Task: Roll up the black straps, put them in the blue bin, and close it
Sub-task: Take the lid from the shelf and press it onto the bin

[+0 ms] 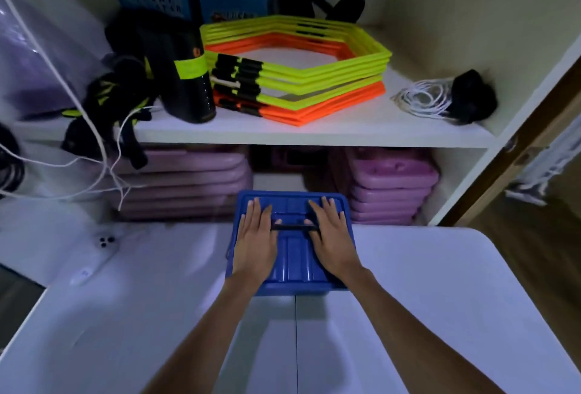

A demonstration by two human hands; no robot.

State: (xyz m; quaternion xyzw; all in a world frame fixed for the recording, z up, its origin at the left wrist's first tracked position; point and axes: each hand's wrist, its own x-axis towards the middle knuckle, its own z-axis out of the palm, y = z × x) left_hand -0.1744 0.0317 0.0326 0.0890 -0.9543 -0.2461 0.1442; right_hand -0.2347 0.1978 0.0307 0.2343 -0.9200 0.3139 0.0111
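Note:
The blue bin (292, 283) stands on the white table at its far edge, with its ribbed blue lid (294, 202) on top. A black handle (294, 227) lies across the middle of the lid. My left hand (256, 236) rests flat on the left half of the lid, fingers spread. My right hand (330, 236) lies flat on the right half in the same way. Both thumbs touch the ends of the handle. No black straps show on the table; the bin's inside is hidden by the lid.
The white table (440, 299) spreads around the bin. Behind it a white shelf (314, 134) carries stacked yellow and orange hexagon rings (298, 79), a black bag (176, 73), white cord (424, 98) and black gear. Purple pads (390, 186) are stacked below. A phone (105, 244) lies at left.

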